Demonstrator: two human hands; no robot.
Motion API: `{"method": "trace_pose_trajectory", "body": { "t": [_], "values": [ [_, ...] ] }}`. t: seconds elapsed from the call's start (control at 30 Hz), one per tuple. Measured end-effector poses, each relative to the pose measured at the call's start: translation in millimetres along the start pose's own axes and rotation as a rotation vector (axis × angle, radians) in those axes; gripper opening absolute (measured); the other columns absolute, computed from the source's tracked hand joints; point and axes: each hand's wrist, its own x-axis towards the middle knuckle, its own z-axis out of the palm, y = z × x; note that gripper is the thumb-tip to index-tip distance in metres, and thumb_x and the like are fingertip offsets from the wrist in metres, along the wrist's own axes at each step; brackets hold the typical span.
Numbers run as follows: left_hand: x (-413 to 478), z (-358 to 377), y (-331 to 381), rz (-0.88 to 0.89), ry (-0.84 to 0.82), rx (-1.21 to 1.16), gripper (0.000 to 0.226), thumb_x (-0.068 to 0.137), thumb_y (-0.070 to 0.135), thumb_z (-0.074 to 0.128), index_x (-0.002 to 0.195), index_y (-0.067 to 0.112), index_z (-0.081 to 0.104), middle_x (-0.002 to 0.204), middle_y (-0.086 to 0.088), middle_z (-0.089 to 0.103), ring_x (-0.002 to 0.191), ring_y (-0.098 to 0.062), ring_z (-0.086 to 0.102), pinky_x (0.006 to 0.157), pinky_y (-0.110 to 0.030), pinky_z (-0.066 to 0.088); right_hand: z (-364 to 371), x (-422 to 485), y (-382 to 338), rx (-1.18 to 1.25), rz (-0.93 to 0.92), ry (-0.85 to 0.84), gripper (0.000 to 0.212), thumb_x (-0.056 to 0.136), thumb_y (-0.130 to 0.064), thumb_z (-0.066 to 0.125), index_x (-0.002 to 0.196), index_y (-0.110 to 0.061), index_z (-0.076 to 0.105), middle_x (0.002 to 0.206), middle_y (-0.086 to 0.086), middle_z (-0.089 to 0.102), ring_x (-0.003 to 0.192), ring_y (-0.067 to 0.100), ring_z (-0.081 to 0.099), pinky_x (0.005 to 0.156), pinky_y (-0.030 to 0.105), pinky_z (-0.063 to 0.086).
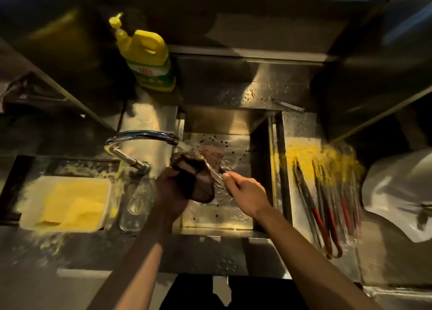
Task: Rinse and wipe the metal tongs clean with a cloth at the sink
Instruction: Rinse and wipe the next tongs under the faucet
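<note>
Over the steel sink [261,146] my left hand [171,190] grips a dark brown cloth [194,176], bunched around the far end of the metal tongs [214,173]. My right hand [245,193] holds the tongs by the near end, fingers closed on them. Water runs from the curved faucet [145,135] onto the cloth and tongs. Most of the tongs are hidden by the cloth and my fingers.
Several red-handled tongs [325,207] lie on the wet counter right of the sink, with yellow crumbs [315,155] above them. A white tray of yellow crumb [70,204] and a glass bottle [138,204] sit left. A yellow detergent bottle [145,57] stands behind. A steel bowl [402,193] is at far right.
</note>
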Motion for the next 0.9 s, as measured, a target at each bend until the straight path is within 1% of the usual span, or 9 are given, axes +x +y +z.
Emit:
{"method": "trace_pose_trajectory", "body": {
  "t": [0.07, 0.17, 0.3, 0.43, 0.57, 0.63, 0.73, 0.8, 0.9],
  "values": [
    [0, 1, 4, -0.039, 0.056, -0.006, 0.034, 0.07, 0.017, 0.068, 0.102, 0.006, 0.067, 0.1, -0.013, 0.069, 0.099, -0.028, 0.062, 0.097, -0.04, 0.041, 7, 9, -19, -0.067, -0.012, -0.064, 0.072, 0.095, -0.073, 0.018, 0.149, -0.032, 0.043, 0.135, 0.006, 0.062, 0.127, 0.027, 0.053, 0.103, 0.04, 0.042],
    [7, 12, 3, -0.059, 0.215, 0.236, 0.017, 0.097, 0.019, 0.054, 0.099, 0.007, 0.066, 0.093, -0.01, 0.074, 0.093, -0.023, 0.068, 0.091, -0.04, 0.049, 15, 23, -39, -0.093, 0.0, -0.123, 0.069, 0.098, -0.069, 0.022, 0.135, -0.023, 0.056, 0.133, 0.01, 0.063, 0.126, 0.031, 0.054, 0.1, 0.039, 0.042],
    [23, 15, 4, 0.038, 0.38, 0.328, 0.031, 0.088, 0.033, 0.067, 0.102, 0.006, 0.071, 0.101, -0.011, 0.076, 0.092, -0.021, 0.073, 0.08, -0.033, 0.056, 25, 34, -47, -0.064, 0.025, -0.148, 0.067, 0.095, -0.071, 0.025, 0.144, -0.031, 0.049, 0.136, 0.008, 0.061, 0.125, 0.031, 0.056, 0.099, 0.038, 0.044],
    [38, 11, 9, 0.102, 0.537, 0.075, 0.029, 0.086, 0.029, 0.073, 0.103, 0.006, 0.069, 0.096, -0.011, 0.077, 0.081, -0.022, 0.075, 0.064, -0.035, 0.06, 20, 41, -44, -0.142, -0.012, -0.155, 0.062, 0.093, -0.075, 0.025, 0.134, -0.04, 0.054, 0.107, 0.004, 0.071, 0.101, 0.027, 0.066, 0.084, 0.036, 0.052],
    [24, 5, 6, -0.056, 0.302, 0.227, 0.025, 0.093, 0.022, 0.064, 0.105, 0.0, 0.069, 0.107, -0.016, 0.074, 0.095, -0.024, 0.073, 0.088, -0.04, 0.056, 10, 50, -35, -0.207, -0.071, -0.182, 0.064, 0.094, -0.074, 0.025, 0.129, -0.034, 0.06, 0.114, 0.006, 0.071, 0.106, 0.027, 0.065, 0.084, 0.035, 0.049],
    [20, 2, 11, -0.119, 0.269, 0.388, 0.029, 0.089, 0.028, 0.067, 0.104, 0.003, 0.07, 0.103, -0.011, 0.076, 0.095, -0.019, 0.073, 0.087, -0.033, 0.056, 8, 49, -30, -0.168, -0.072, -0.196, 0.067, 0.094, -0.075, 0.027, 0.135, -0.032, 0.057, 0.122, 0.006, 0.069, 0.112, 0.028, 0.063, 0.091, 0.037, 0.049],
    [28, 4, 22, -0.101, 0.345, 0.444, 0.061, 0.063, 0.045, 0.085, 0.109, 0.009, 0.069, 0.105, -0.006, 0.076, 0.098, -0.021, 0.072, 0.086, -0.034, 0.056, 7, 46, -28, -0.116, -0.067, -0.206, 0.06, 0.095, -0.071, 0.032, 0.138, -0.034, 0.054, 0.1, -0.001, 0.071, 0.095, 0.022, 0.066, 0.079, 0.033, 0.049],
    [35, -1, 24, -0.053, 0.46, 0.345, 0.046, 0.064, 0.035, 0.085, 0.098, 0.008, 0.069, 0.09, -0.004, 0.078, 0.09, -0.023, 0.072, 0.089, -0.039, 0.054, 2, 47, -25, -0.133, -0.086, -0.199, 0.057, 0.096, -0.069, 0.034, 0.137, -0.035, 0.055, 0.082, -0.008, 0.064, 0.078, 0.012, 0.063, 0.067, 0.029, 0.043],
    [32, -6, 23, -0.048, 0.487, 0.402, 0.031, 0.076, 0.024, 0.08, 0.1, 0.007, 0.07, 0.094, -0.007, 0.077, 0.093, -0.026, 0.07, 0.085, -0.036, 0.053, -9, 48, -15, -0.193, -0.06, -0.221, 0.067, 0.093, -0.072, 0.036, 0.144, -0.03, 0.05, 0.083, -0.008, 0.062, 0.076, 0.01, 0.06, 0.067, 0.025, 0.04]
  ]
}}
